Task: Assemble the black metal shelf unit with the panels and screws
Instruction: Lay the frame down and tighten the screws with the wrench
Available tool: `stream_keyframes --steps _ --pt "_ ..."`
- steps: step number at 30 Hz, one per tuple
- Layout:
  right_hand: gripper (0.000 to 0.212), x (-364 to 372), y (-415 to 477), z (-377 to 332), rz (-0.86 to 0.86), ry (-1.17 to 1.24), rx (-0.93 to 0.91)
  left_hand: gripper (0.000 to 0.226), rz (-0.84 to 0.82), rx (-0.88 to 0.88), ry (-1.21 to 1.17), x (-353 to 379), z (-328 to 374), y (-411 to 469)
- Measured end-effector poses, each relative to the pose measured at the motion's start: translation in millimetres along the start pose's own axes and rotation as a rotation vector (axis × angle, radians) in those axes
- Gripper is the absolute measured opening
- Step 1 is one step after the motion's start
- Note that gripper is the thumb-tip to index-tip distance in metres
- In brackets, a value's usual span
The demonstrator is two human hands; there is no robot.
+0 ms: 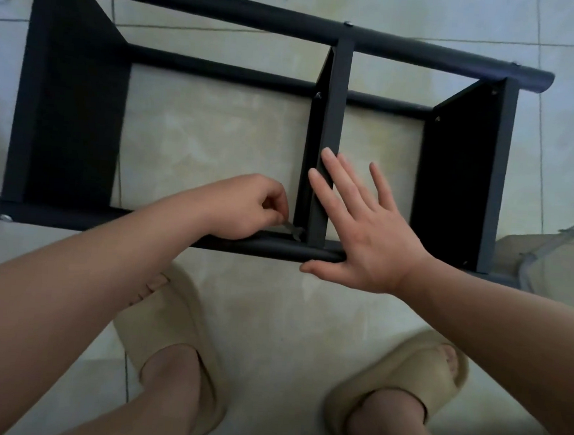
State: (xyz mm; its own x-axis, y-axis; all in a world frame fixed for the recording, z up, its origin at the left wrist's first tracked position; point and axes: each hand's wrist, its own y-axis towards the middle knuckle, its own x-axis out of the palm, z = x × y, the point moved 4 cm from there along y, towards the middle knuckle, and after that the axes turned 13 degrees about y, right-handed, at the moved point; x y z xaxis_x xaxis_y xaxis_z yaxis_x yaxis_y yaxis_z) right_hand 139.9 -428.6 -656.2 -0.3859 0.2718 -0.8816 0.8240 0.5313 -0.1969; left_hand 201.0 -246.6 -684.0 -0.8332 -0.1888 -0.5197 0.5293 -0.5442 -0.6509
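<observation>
Lying on its side on the tiled floor (217,127), the black shelf unit (65,106) fills the upper half of the head view, spanning 9 to 3 o'clock. Its middle panel (334,101) stands near centre and meets the near rail (92,220) toward 6 o'clock. The left hand (245,207), at 9 o'clock of that joint, has its fingers curled together, pinching a small grey metal piece (293,231) into the corner; what the piece is cannot be told. The right hand (369,233) lies flat, fingers (333,173) spread apart on the panel's edge, thumb touching the rail. Beige slippers (167,311) show at 6 o'clock.
</observation>
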Motion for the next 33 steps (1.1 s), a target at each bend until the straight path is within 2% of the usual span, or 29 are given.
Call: stream_keyframes --steps 5,10,15,33 --pt "0.108 -0.8 0.3 0.3 0.011 0.004 -0.005 0.011 -0.039 0.022 -0.007 3.1 9.2 -3.3" --pt "0.108 -0.2 -0.3 0.6 0.018 -0.001 -0.006 0.008 -0.036 -0.033 -0.347 4.5 10.3 -1.7" --pt "0.108 -0.2 0.3 0.1 0.035 0.000 -0.006 0.010 0.019 -0.143 -0.556 5.1 10.3 1.0" --pt "0.108 -1.7 0.1 -1.4 0.044 0.006 0.001 0.009 -0.037 -0.243 -0.857 6.0 10.6 1.5"
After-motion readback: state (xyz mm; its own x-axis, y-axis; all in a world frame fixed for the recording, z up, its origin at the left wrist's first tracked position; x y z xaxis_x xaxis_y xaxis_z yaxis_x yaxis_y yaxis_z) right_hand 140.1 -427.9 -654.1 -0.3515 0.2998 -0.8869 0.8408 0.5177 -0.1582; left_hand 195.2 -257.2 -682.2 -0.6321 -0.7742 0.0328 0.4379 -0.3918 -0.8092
